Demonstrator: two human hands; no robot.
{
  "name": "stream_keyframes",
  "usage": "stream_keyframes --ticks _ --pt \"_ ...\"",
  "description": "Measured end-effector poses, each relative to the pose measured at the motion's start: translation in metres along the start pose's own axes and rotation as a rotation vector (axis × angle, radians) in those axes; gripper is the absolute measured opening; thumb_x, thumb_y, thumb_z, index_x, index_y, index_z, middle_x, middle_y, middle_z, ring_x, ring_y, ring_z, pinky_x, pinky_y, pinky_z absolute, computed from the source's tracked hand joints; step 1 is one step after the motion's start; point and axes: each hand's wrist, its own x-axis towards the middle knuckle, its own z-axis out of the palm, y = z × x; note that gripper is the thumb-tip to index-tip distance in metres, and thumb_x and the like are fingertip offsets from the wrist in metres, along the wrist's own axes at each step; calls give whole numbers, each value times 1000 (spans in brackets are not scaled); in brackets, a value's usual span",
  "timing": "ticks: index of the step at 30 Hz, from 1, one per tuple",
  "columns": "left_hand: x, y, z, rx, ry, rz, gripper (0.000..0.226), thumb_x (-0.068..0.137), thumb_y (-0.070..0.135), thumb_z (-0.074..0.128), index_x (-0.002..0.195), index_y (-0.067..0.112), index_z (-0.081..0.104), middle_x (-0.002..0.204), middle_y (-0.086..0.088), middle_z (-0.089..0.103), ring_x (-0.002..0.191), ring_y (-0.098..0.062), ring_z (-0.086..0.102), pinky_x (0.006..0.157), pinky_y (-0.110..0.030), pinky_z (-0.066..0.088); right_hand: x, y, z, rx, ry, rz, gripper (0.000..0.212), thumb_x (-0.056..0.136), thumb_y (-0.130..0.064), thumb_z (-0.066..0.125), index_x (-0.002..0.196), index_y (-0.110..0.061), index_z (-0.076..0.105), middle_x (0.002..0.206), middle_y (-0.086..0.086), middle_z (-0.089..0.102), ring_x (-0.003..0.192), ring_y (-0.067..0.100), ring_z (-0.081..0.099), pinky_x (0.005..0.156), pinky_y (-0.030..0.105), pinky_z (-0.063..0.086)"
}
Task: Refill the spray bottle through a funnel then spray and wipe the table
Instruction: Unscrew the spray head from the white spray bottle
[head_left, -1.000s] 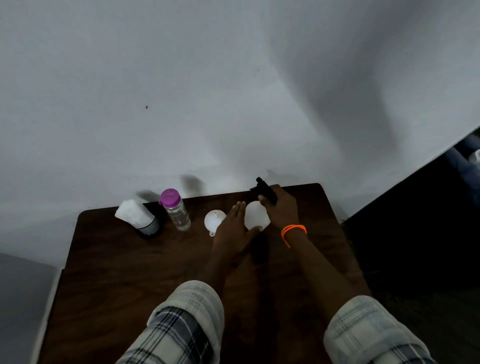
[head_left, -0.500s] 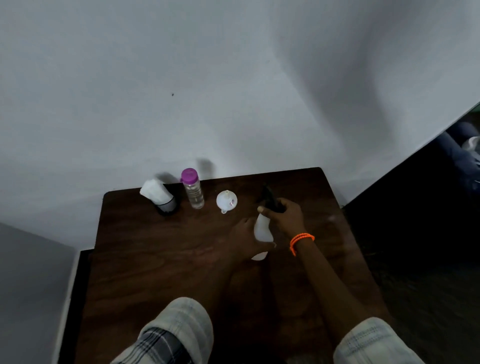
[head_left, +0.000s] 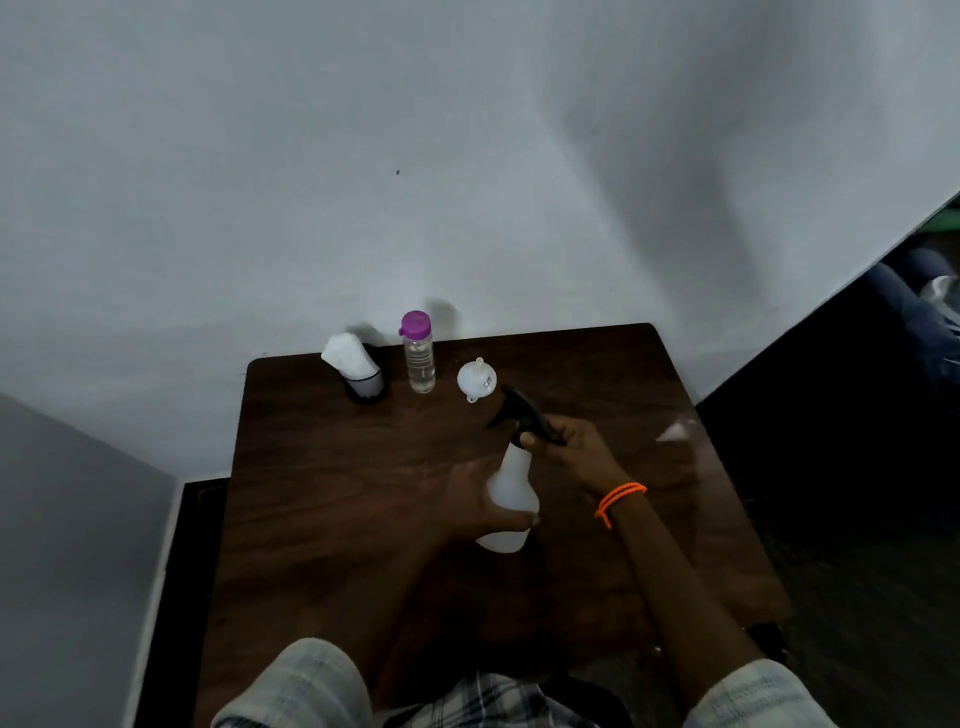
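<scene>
Head view shows the left hand (head_left: 470, 501) wrapped around the white body of the spray bottle (head_left: 509, 496), now tilted and nearer the person than a second ago, over the middle of the tabletop (head_left: 332, 499). Right hand (head_left: 576, 444) grips its black trigger head (head_left: 522, 415). Funnel (head_left: 476, 380), water bottle (head_left: 417, 352) and cloth holder (head_left: 358, 371) stay at the far edge.

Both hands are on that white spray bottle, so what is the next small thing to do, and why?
Probably twist the black spray head off. The left hand steadies the spray bottle by its body, the right hand has its grip on the head, and the funnel lies unused on the table; the bottle must be open before filling.
</scene>
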Motion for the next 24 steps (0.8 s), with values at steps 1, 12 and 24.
stream_keyframes --ticks 1,12,24 --pt "-2 -1 -2 7 -20 -6 65 68 61 85 118 26 65 112 13 68 99 -2 63 90 -25 54 -3 -1 2 36 -29 13 25 93 -8 69 117 -2 71 113 12 75 108 19 71 88 27 58" --pt "-25 -4 -5 -68 89 41 59 74 47 87 122 28 59 104 19 60 89 9 53 71 1 34 -17 -4 53 217 206 71 32 82 -5 80 112 -5 70 106 15 76 103 33 72 83 42 59" --pt "-34 -20 -7 -123 166 68 68 61 62 87 115 27 64 105 15 69 97 7 63 83 -21 53 -23 -21 65 174 146 23 50 80 -4 82 122 -26 65 114 10 72 113 32 68 92 45 58"
